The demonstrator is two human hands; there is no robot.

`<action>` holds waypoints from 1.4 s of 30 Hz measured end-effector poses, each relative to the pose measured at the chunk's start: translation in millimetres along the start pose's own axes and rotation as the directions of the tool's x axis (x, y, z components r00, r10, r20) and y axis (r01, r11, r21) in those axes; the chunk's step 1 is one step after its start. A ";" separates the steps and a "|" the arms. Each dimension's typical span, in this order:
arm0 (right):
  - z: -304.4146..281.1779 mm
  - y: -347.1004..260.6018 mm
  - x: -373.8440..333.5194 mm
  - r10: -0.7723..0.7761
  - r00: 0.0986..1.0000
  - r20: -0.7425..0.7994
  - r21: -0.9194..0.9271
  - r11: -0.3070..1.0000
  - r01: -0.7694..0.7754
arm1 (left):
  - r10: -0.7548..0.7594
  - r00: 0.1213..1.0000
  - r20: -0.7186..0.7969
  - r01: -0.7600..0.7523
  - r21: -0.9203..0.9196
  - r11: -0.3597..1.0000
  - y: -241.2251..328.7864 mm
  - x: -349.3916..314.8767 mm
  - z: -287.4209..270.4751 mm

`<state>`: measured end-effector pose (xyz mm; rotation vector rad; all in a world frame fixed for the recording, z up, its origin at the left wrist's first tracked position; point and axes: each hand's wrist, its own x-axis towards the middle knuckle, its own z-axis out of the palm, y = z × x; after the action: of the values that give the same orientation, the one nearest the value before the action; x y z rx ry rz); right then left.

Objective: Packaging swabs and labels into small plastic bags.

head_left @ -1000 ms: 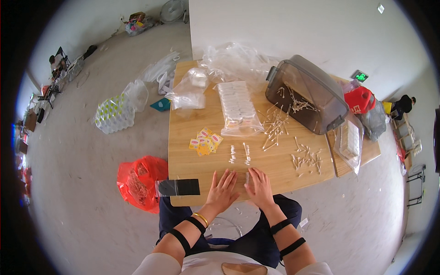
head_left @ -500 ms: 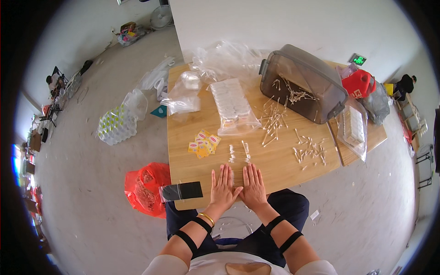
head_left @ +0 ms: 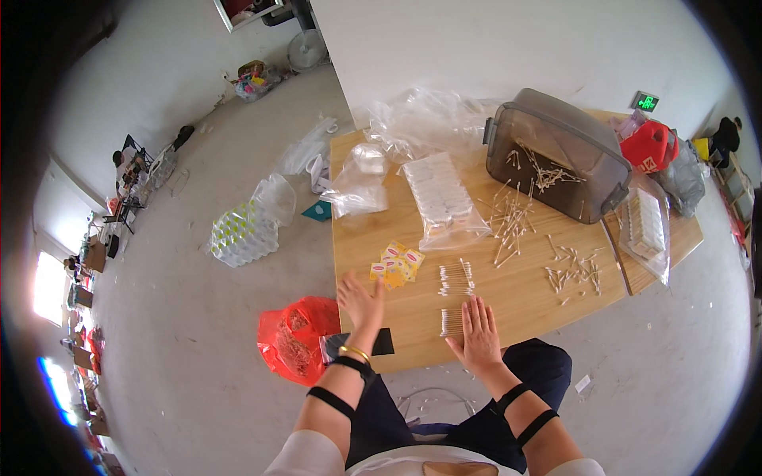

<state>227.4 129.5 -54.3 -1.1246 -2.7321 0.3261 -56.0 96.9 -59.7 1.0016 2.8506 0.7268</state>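
My right hand (head_left: 479,339) lies flat on the wooden table (head_left: 524,309), fingers stretched out, along the right side of a neat row of cotton swabs (head_left: 451,323). Just beyond it is a second row of cotton swabs (head_left: 456,279), their white tips lined up. My left hand (head_left: 362,305) is raised at the table's left edge, fingers apart and nothing in it. The nearest things to it are a small pile of yellow and white cards (head_left: 399,266) and, partly hidden by my wrist, a dark flat phone-like object (head_left: 382,342).
Loose swabs (head_left: 512,220) spill from a grey plastic bin (head_left: 548,190) tipped on its side; shorter swabs (head_left: 573,270) lie to the right. Filled clear bags (head_left: 444,202) stand at the back. A red plastic bag (head_left: 298,337) sits beyond the table's left edge.
My left hand has lifted off the swab row and moved left toward the table edge. My right hand stays beside the row. The whole view has shifted, moving the scene rightward.
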 end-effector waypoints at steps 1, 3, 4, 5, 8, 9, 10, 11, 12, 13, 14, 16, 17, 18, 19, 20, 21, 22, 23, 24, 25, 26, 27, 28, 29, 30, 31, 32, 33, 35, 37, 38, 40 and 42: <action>1.5 -1.0 0.9 -0.003 1.000 -0.002 0.006 1.000 0.003 | -0.129 0.991 -0.044 0.131 0.024 0.991 -9.7 18.5 -2.8; 3.1 0.2 1.1 0.000 1.000 0.010 -0.010 1.000 0.000 | -0.196 0.980 0.012 0.195 0.061 0.979 -13.9 40.8 -4.9; 2.9 1.6 0.8 0.008 1.000 0.010 -0.015 1.000 -0.008 | -0.264 0.962 0.070 0.257 0.098 0.962 -11.9 47.7 -4.3; 2.6 2.7 0.3 0.012 1.000 0.019 -0.007 1.000 -0.012 | -0.259 0.963 0.076 0.252 0.095 0.963 -11.1 51.8 -4.2; -0.1 3.7 -0.5 0.025 0.999 0.028 -0.013 1.000 -0.024 | -0.342 0.912 0.226 0.314 0.152 0.937 -15.5 58.4 -5.3; -0.9 3.7 -0.7 0.032 0.999 0.028 -0.025 0.999 -0.031 | -0.364 0.895 0.259 0.346 0.113 0.931 -20.7 59.8 -4.7; -1.4 3.5 -0.2 0.032 0.999 0.028 -0.025 0.999 -0.031 | -0.385 0.876 0.289 0.380 0.076 0.922 -28.6 61.9 -6.4; -1.9 0.9 1.1 0.024 0.999 0.033 -0.036 0.999 -0.023 | -0.393 0.876 0.279 0.387 0.078 0.919 -50.7 66.6 -6.9; -2.7 -1.5 2.3 0.016 0.999 0.037 -0.048 0.999 -0.014 | -0.371 0.869 0.326 0.390 0.009 0.921 -74.3 71.3 -6.6; -1.9 -3.2 2.9 0.006 0.999 0.038 -0.042 0.999 -0.004 | -0.346 0.861 0.373 0.394 -0.060 0.917 -93.7 71.5 -3.8; -2.3 -0.1 1.9 0.014 0.999 0.038 -0.047 0.999 -0.013 | -0.344 0.860 0.376 0.394 -0.063 0.917 -98.4 68.2 0.4; -2.5 3.3 1.4 0.017 0.999 0.033 -0.053 0.998 -0.015 | -0.234 0.837 0.494 0.453 -0.388 0.802 -107.9 66.2 5.3; -2.0 3.5 0.8 0.019 0.999 0.037 -0.062 0.998 -0.017 | -0.235 0.840 0.489 0.453 -0.393 0.801 -110.1 68.8 8.6; -1.7 3.4 0.2 0.022 0.999 0.041 -0.072 0.997 -0.019 | -0.271 0.840 0.470 0.499 -0.474 0.726 -109.7 71.3 14.0; -0.7 2.5 1.1 0.014 0.999 0.037 -0.072 0.997 -0.011 | -0.311 0.837 0.450 0.535 -0.550 0.642 -111.5 74.4 20.2; -0.8 -1.9 2.2 0.007 0.999 0.037 -0.054 0.999 -0.005 | -0.318 0.841 0.437 0.531 -0.555 0.641 -118.1 77.5 24.1; -0.7 -6.4 4.2 0.000 0.999 0.037 -0.035 0.999 0.002 | -0.295 0.876 0.381 0.470 -0.539 0.699 -124.9 79.7 27.5; -1.1 -4.3 3.2 0.006 0.999 0.037 -0.044 0.999 -0.004 | -0.254 0.903 0.346 0.410 -0.519 0.750 -117.0 78.4 33.2; -1.2 -2.7 2.6 0.009 0.999 0.043 -0.056 0.998 -0.007 | -0.249 0.903 0.350 0.409 -0.524 0.747 -110.8 76.3 37.0; -1.2 -1.6 1.9 0.011 0.999 0.049 -0.068 0.998 -0.008 | -0.298 0.906 0.300 0.418 -0.529 0.739 -106.1 73.4 39.5; -1.2 2.7 -1.1 0.023 0.998 0.051 -0.080 0.997 -0.018 | -0.341 0.904 0.257 0.427 -0.535 0.729 -96.7 69.8 40.1; -1.9 6.2 -3.4 0.035 0.998 0.051 -0.076 0.997 -0.031 | -0.332 0.905 0.268 0.426 -0.539 0.726 -89.2 68.6 37.2; -2.4 10.1 -5.9 0.047 0.998 0.052 -0.072 0.996 -0.043 | -0.319 0.899 0.300 0.436 -0.547 0.715 -82.1 66.9 34.2; -2.9 10.1 -5.9 0.046 0.998 0.051 -0.074 0.996 -0.042 | -0.316 0.894 0.318 0.446 -0.552 0.705 -82.0 67.1 27.9; -2.0 2.6 -2.1 0.028 0.998 0.052 -0.070 0.997 -0.024 | -0.337 0.895 0.294 0.446 -0.551 0.705 -106.6 73.6 22.0; 0.1 -11.4 3.8 -0.009 0.998 0.054 -0.054 0.998 0.012 | -0.367 0.906 0.210 0.421 -0.529 0.737 -151.0 82.8 13.2; 3.7 -20.2 7.3 -0.040 0.998 0.055 -0.037 0.998 0.042 | -0.382 0.913 0.142 0.399 -0.503 0.767 -178.3 85.3 7.4; 6.7 -12.2 2.8 -0.015 0.999 0.045 -0.056 0.998 0.017 | -0.380 0.908 0.178 0.414 -0.532 0.739 -159.5 82.5 6.3; 10.3 -5.6 -1.4 0.005 0.999 0.036 -0.072 0.997 -0.002 | -0.372 0.906 0.202 0.420 -0.534 0.734 -140.4 74.9 4.3; 16.6 -19.7 2.4 -0.030 0.998 0.050 -0.062 0.998 0.033 | -0.381 0.903 0.199 0.370 -0.812 0.452 -119.6 58.0 -16.4; 17.3 -28.8 2.7 -0.015 0.998 0.066 -0.070 0.997 0.019 | -0.292 0.890 0.351 0.451 -0.776 0.441 -68.7 26.2 -38.4; 17.9 -41.2 8.1 -0.044 0.998 0.052 -0.065 0.997 0.047 | -0.187 0.896 0.403 0.439 -0.738 0.513 -66.1 10.0 -44.9; 22.4 -49.4 8.8 -0.065 0.998 0.016 -0.056 0.996 0.066 | 0.019 0.864 0.503 0.391 -0.695 0.603 -46.6 -23.3 -55.8; 23.0 -57.6 10.3 -0.087 0.996 0.007 -0.040 0.995 0.087 | 0.239 0.820 0.520 0.279 -0.727 0.627 -50.5 -51.4 -47.6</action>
<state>176.0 93.8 -60.5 -1.0115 -2.7941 0.2641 -53.5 11.8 -45.6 0.8135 1.6906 1.2418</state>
